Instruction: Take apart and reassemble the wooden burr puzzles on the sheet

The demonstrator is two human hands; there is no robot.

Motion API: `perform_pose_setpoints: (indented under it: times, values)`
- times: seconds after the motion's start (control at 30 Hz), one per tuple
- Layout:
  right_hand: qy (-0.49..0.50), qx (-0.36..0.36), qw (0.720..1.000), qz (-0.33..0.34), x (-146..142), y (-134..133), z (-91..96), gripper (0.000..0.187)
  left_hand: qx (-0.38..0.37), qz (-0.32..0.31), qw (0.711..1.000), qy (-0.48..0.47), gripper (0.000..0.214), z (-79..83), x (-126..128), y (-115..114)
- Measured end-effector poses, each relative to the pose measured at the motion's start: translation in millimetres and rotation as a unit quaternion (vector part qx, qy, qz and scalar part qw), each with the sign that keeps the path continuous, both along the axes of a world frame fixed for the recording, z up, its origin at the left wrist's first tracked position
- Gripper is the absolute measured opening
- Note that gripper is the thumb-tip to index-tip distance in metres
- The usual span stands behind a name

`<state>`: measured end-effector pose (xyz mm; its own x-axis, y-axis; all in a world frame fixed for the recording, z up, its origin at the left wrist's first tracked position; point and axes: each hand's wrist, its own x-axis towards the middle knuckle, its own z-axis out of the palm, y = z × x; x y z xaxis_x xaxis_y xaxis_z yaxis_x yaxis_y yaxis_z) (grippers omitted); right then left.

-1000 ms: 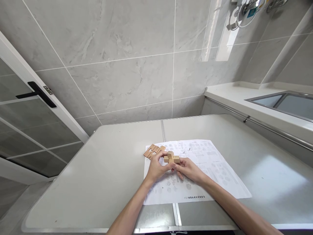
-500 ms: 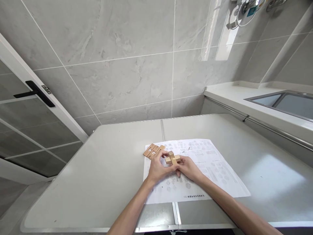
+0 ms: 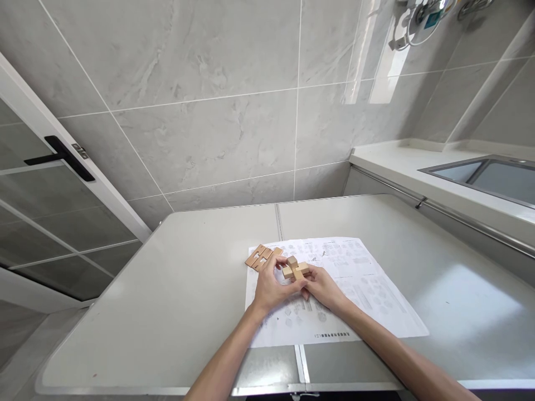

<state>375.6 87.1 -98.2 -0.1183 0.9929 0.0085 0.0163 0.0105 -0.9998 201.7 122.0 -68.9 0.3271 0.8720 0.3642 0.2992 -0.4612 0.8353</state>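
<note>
Both my hands hold a small cross-shaped wooden block puzzle (image 3: 295,269) just above a printed instruction sheet (image 3: 359,289). My left hand (image 3: 270,287) grips its left side with fingers curled round it. My right hand (image 3: 321,287) pinches its right side. Several loose notched wooden pieces (image 3: 261,257) lie side by side on the sheet's far left corner, just beyond my left hand.
The sheet lies on a pale grey table (image 3: 175,301) with a seam down its middle. A tiled wall stands behind. A counter with a steel sink (image 3: 489,172) is at the right. A glass door with a black handle (image 3: 58,159) is at the left.
The held wooden puzzle has turned slightly in my fingers and sits a little lower. Both hands stay in the same place.
</note>
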Motion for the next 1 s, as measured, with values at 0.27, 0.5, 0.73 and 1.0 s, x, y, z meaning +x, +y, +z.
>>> perform_pose_setpoints:
  times: [0.27,0.5,0.73,1.0]
  values:
    - [0.022,-0.002,1.000,-0.012,-2,1,-0.3,0.020,0.015,0.003,1.000,-0.008,0.049,0.6,2,-2]
    - [0.013,0.001,1.000,0.017,4,-2,10.7,0.018,0.010,0.002,1.000,-0.002,0.047,4.8,1,-3]
    - [0.010,-0.001,1.000,0.010,3,-1,8.2,0.015,0.017,-0.002,1.000,-0.002,0.045,5.1,1,-3]
    - [0.013,-0.004,1.000,0.013,4,0,8.1,0.015,0.017,-0.007,1.000,-0.001,0.046,4.1,1,-3]
